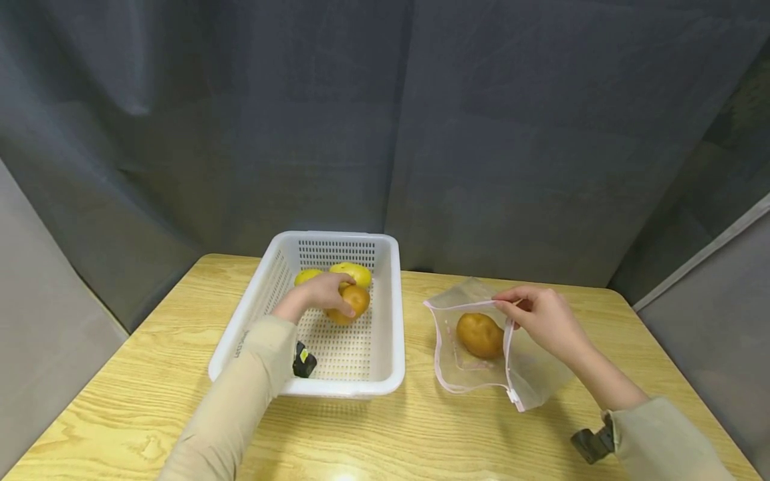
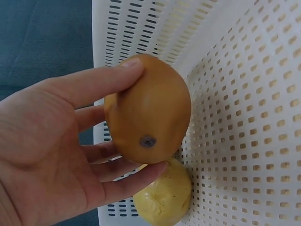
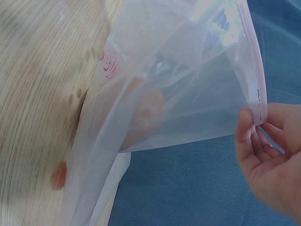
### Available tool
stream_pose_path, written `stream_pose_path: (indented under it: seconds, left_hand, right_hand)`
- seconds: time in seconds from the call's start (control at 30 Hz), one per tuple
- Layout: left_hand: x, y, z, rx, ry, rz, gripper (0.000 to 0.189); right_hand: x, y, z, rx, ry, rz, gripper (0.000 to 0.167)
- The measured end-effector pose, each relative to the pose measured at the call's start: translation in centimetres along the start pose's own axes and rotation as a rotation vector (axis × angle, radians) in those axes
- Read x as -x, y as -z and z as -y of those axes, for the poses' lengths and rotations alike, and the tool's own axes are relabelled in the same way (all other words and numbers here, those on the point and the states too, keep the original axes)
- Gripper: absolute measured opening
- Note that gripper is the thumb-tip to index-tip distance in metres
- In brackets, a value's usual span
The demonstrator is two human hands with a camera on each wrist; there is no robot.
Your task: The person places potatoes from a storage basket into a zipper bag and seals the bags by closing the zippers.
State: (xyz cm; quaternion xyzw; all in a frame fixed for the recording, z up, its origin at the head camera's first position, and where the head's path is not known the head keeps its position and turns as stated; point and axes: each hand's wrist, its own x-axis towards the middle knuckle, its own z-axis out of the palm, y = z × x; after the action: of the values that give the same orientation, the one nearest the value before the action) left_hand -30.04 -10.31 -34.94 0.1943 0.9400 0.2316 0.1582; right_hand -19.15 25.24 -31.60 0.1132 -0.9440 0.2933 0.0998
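Inside the white basket, my left hand (image 1: 321, 292) grips a smooth brown potato (image 2: 150, 108) with a dark grey spot on its skin. Its thumb and fingers curl round the sides. Yellow fruit-like pieces (image 1: 351, 273) with small dark specks lie just behind it; their exact kind I cannot tell. On the right, my right hand (image 1: 544, 319) pinches the pink-edged rim of a clear zip bag (image 3: 188, 103) between thumb and fingers. The bag's mouth gapes, and another brown potato (image 1: 479, 335) lies in it, blurred through the plastic in the right wrist view.
The slotted white basket (image 1: 394, 334) stands on the wooden table (image 1: 415, 441), left of the bag. A white slider (image 1: 513, 395) sits at the bag's near corner. Dark curtain (image 1: 337, 133) hangs behind the table's far edge.
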Motion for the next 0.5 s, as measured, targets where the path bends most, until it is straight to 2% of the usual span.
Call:
stream_pose_path:
  seconds: [0.17,0.5]
  left_hand:
    - [0.27,0.18,0.27,0.012,-0.007,-0.011,0.074]
    - [0.65,0.63,0.15,-0.025,-0.01,-0.04,0.074]
  right_hand:
    - [0.06,0.04,0.09,0.003,0.001,-0.002,0.023]
    - [-0.1,-0.12,-0.06,0.012,0.0,0.0,0.021]
